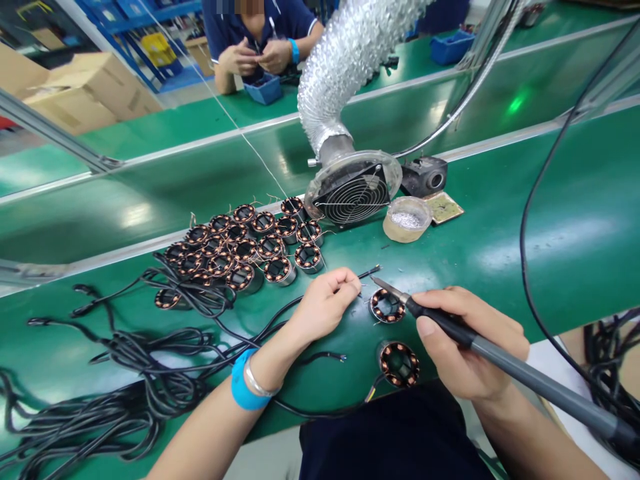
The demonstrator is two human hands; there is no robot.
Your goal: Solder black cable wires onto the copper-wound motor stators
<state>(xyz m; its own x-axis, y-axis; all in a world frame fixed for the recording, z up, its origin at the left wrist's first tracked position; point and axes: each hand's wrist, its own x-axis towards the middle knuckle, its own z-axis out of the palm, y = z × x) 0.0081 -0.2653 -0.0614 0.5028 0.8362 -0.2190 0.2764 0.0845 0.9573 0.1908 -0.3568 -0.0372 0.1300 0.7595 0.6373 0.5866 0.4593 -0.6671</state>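
My right hand [467, 340] grips a soldering iron [450, 327], its tip pointing left above a copper-wound stator [387, 305]. My left hand [327, 300] is closed in a pinch left of that stator; a thin wire end shows at its fingertips, but what it holds is too small to make out. Beside those fingertips, a black cable end [369, 272] lies with bared tips. Nearer my body a second stator [399, 364] has a cable with coloured wires at its left side. Another cable end [333, 357] lies below my left hand.
Many stators [245, 250] stand at the back left, with bundled black cables [150, 360] in front. A fume fan [353, 193] on a silver duct, a solder tub [407, 220] and a sponge [444, 208] sit behind. A person's hands [260, 57] work across the bench.
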